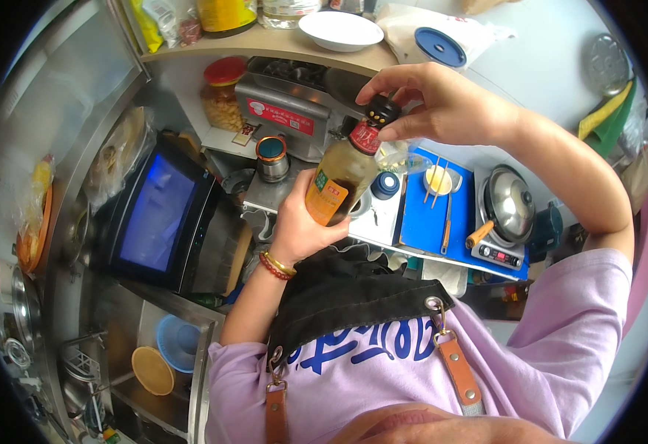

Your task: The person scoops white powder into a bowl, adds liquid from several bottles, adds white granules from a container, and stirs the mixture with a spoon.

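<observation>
Wrapped around the lower body of a clear seasoning bottle (352, 161), my left hand (307, 225) holds it tilted above the counter. The bottle has an orange label, a red neck label and some dark liquid in it. The fingers and thumb of my right hand (440, 105) are on the black cap (383, 110) at the bottle's mouth. Whether the cap is loose or fastened cannot be told. Below and behind the bottle, a bowl (362, 205) is partly hidden. A dark blue lidded jar (385, 185) stands beside that bowl.
To the right, a lidded pan (510, 202) sits on an electric cooker (496, 252). A yellow-filled bowl (438, 180) with chopsticks and a long-handled spatula (447, 222) lie on the blue board (418, 216). A shelf (279, 44) runs above; a metal sink (135, 311) is lower left.
</observation>
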A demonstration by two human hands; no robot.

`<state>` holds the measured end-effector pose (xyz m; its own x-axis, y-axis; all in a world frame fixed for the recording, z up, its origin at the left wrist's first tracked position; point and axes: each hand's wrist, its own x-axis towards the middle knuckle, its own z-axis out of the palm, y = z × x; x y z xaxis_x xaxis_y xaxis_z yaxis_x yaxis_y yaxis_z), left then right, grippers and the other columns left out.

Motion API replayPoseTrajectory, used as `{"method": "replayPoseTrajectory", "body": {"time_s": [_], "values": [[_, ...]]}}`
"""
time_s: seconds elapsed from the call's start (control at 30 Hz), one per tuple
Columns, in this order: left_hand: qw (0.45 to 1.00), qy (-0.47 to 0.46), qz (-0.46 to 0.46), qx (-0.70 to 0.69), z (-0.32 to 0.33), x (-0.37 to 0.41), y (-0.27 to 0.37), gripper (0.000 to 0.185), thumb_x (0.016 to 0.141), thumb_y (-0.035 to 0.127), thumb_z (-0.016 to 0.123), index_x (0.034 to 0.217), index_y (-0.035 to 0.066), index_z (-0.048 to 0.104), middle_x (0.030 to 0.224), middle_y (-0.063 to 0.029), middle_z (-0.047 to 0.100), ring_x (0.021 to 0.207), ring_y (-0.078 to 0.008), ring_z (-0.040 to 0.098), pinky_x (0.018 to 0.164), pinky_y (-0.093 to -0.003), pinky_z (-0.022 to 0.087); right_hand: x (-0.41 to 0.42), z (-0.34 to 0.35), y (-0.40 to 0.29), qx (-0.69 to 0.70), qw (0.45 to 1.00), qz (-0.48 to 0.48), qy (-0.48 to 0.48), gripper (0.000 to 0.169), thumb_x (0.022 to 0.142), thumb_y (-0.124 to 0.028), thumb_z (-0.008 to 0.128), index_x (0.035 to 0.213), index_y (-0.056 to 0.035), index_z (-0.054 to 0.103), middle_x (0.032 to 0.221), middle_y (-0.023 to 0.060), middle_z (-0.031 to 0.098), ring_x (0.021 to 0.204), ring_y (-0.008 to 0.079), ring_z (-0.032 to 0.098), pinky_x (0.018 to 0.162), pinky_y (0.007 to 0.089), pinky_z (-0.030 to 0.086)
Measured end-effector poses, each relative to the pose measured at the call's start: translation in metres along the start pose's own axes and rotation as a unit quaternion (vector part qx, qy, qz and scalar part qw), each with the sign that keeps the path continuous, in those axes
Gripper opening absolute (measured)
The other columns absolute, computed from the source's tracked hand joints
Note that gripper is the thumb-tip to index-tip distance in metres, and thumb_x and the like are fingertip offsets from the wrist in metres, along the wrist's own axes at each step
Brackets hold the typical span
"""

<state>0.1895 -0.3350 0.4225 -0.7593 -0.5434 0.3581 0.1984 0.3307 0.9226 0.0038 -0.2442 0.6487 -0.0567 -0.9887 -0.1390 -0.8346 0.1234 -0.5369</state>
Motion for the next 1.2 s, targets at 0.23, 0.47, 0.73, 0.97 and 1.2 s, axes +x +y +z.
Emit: {"method": "replayPoseTrajectory", "body": {"time_s": [0.23, 0.47, 0.73, 0.97, 1.2], "values": [[0.988, 0.055, -0.012, 0.143, 0.018, -0.005, -0.027, 0.063, 0.063, 0.018, 0.085, 0.118, 0.006, 0.055, 0.104, -0.0143, 0.067, 0.096, -0.0315, 0.067, 0.084, -0.0395, 0.054, -0.012, 0.018, 0.042, 0.117, 0.989, 0.088, -0.028, 0.035, 0.092, -0.024, 0.074, 0.119, -0.0046, 0.062, 0.102, 0.0042, 0.067, 0.092, 0.0112, 0.063, 0.077, 0.0269, 0.053], [0.964, 0.049, 0.001, 0.262, 0.031, -0.018, -0.079, 0.062, 0.060, 0.016, 0.083, 0.116, 0.008, 0.058, 0.102, -0.0123, 0.066, 0.095, -0.0337, 0.064, 0.083, -0.0441, 0.052, -0.008, 0.070, 0.116, 0.178, 0.982, 0.056, -0.028, 0.026, 0.084, -0.007, 0.073, 0.108, -0.0008, 0.068, 0.093, 0.0071, 0.070, 0.083, 0.0138, 0.066, 0.078, 0.0288, 0.055], [0.956, -0.042, -0.045, 0.287, 0.032, -0.014, -0.116, 0.064, 0.060, 0.019, 0.084, 0.117, 0.006, 0.057, 0.099, -0.0119, 0.064, 0.093, -0.0313, 0.063, 0.083, -0.0410, 0.052, -0.007, 0.136, 0.160, -0.051, 0.976, -0.092, 0.188, 0.025, 0.070, -0.009, 0.064, 0.091, 0.0019, 0.070, 0.076, 0.0211, 0.066, 0.072, 0.0411, 0.066, 0.068, 0.0460, 0.055], [0.961, -0.092, -0.048, 0.258, 0.026, -0.015, -0.144, 0.070, 0.056, 0.019, 0.090, 0.117, 0.008, 0.058, 0.103, -0.0119, 0.066, 0.097, -0.0337, 0.063, 0.084, -0.0442, 0.052, -0.013, 0.173, 0.181, -0.012, 0.955, -0.137, 0.262, 0.031, 0.068, -0.001, 0.064, 0.096, -0.0029, 0.075, 0.083, 0.0168, 0.068, 0.074, 0.0340, 0.068, 0.069, 0.0406, 0.057], [0.975, -0.148, -0.160, 0.042, 0.027, -0.029, -0.182, 0.070, 0.062, 0.018, 0.096, 0.119, 0.007, 0.057, 0.110, -0.0108, 0.067, 0.103, -0.0252, 0.067, 0.089, -0.0364, 0.053, -0.017, 0.164, 0.188, 0.491, 0.855, 0.072, 0.153, 0.036, 0.083, 0.006, 0.040, 0.092, 0.0014, 0.075, 0.088, 0.0119, 0.074, 0.075, 0.0164, 0.074, 0.065, 0.0268, 0.060]]}}
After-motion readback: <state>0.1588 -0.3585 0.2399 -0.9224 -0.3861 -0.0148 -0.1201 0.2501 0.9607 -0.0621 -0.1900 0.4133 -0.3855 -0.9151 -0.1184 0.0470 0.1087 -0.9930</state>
